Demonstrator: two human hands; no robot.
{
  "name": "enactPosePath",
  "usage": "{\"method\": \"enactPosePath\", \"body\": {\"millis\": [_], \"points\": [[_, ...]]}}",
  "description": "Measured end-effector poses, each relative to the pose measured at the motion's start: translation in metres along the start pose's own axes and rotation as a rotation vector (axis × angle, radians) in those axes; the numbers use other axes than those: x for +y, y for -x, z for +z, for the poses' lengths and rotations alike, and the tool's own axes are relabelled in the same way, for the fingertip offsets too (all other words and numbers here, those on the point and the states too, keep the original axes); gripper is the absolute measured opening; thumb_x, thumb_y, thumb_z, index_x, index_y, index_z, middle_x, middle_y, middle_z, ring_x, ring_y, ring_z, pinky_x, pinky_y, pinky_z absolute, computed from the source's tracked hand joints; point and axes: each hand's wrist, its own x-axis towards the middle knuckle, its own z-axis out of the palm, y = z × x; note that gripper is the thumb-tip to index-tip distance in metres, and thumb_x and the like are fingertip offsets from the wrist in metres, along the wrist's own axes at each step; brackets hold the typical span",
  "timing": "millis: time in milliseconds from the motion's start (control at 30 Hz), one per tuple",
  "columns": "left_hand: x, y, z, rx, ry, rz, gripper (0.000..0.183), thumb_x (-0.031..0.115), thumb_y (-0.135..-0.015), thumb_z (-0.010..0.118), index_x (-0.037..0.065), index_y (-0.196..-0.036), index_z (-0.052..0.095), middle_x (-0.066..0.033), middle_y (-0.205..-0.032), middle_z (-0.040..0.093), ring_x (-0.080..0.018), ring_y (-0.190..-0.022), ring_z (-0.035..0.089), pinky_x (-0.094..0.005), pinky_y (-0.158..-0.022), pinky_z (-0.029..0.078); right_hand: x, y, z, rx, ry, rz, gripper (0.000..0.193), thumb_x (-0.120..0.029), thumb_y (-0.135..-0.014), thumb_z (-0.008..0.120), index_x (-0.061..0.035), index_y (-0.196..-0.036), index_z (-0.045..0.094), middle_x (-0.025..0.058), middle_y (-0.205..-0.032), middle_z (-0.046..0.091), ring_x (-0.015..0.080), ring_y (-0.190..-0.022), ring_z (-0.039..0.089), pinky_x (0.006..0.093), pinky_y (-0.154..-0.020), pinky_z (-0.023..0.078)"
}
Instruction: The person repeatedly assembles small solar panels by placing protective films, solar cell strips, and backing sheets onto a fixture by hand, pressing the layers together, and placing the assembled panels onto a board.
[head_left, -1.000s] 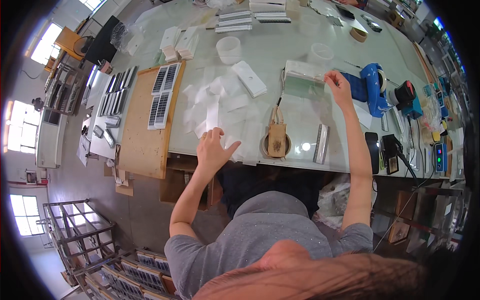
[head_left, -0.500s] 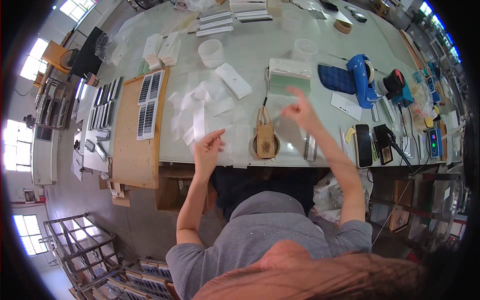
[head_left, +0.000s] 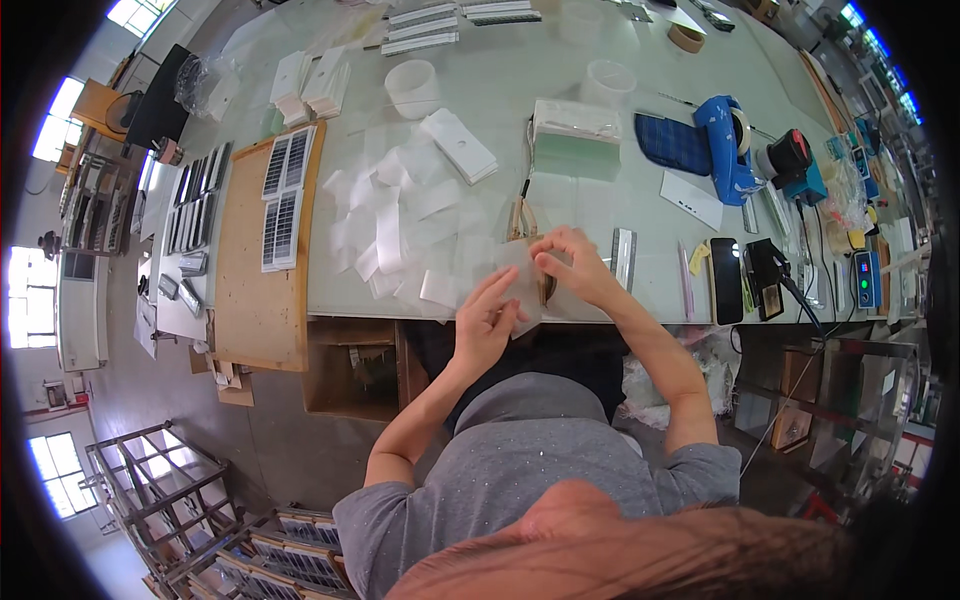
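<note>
In front of me, close to the table's front edge, a small translucent film sheet (head_left: 520,262) is held up between my hands. My right hand (head_left: 578,268) pinches its upper right side between thumb and fingers. The fingers of my left hand (head_left: 486,322) are bent against its lower left side, and the thumb seems to lie on it too. Partly hidden behind the sheet and my right hand is a wooden block tool with a cord (head_left: 524,218). Loose translucent strips (head_left: 388,235) lie in a heap left of my hands.
A stack of white plates (head_left: 460,146) and a green-and-white block (head_left: 575,145) lie beyond. Left is a wooden board (head_left: 238,240) with dark gridded panels (head_left: 282,195). To the right are a steel ruler (head_left: 624,258), a phone (head_left: 727,282) and a blue tape dispenser (head_left: 722,155).
My two hands have come together over the wooden block tool, where they were apart before. A translucent film sheet is now between them.
</note>
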Motion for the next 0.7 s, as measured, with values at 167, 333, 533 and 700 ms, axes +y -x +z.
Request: {"method": "enactPosePath", "body": {"millis": [167, 333, 533, 700], "points": [[-0.004, 0.012, -0.003, -0.017, -0.090, 0.011, 0.036, -0.001, -0.089, 0.063, 0.006, -0.125, 0.062, -0.0108, -0.131, 0.055, -0.0114, -0.074, 0.067, -0.0243, -0.059, 0.054, 0.013, -0.001, 0.011, 0.014, -0.125, 0.068, 0.025, -0.038, -0.079, 0.075, -0.0139, -0.084, 0.071, 0.0006, -0.092, 0.057, 0.0212, -0.100, 0.048, 0.0417, -0.090, 0.027], [-0.047, 0.018, -0.030, -0.120, -0.847, 0.659, 0.031, 0.014, -0.080, 0.074, 0.020, -0.111, 0.070, -0.0036, -0.107, 0.059, -0.0179, -0.064, 0.059, -0.0307, -0.057, 0.051, 0.013, -0.001, 0.016, 0.199, 0.119, 0.042, 0.022, -0.035, -0.076, 0.077, -0.0139, -0.082, 0.071, -0.0009, -0.092, 0.057, 0.0205, -0.098, 0.049, 0.0404, -0.091, 0.024], [-0.042, 0.012, -0.019, -0.060, -0.640, 0.542, 0.018, 0.011, -0.076, 0.078, 0.016, -0.093, 0.074, -0.0041, -0.086, 0.056, -0.0183, -0.063, 0.057, -0.0305, -0.055, 0.048, 0.015, -0.004, 0.015, 0.230, 0.090, 0.035, 0.022, -0.033, -0.075, 0.078, -0.0140, -0.081, 0.071, -0.0004, -0.094, 0.056, 0.0211, -0.100, 0.048, 0.0412, -0.090, 0.024], [-0.033, 0.005, -0.023, -0.026, -0.471, 0.314, 0.014, 0.005, -0.074, 0.081, 0.010, -0.086, 0.075, -0.0048, -0.080, 0.052, -0.0178, -0.061, 0.056, -0.0295, -0.053, 0.046, 0.014, -0.014, 0.014, 0.251, 0.177, 0.018, 0.022, -0.032, -0.075, 0.079, -0.0135, -0.081, 0.069, -0.0010, -0.095, 0.055, 0.0197, -0.100, 0.048, 0.0393, -0.092, 0.024]]}}
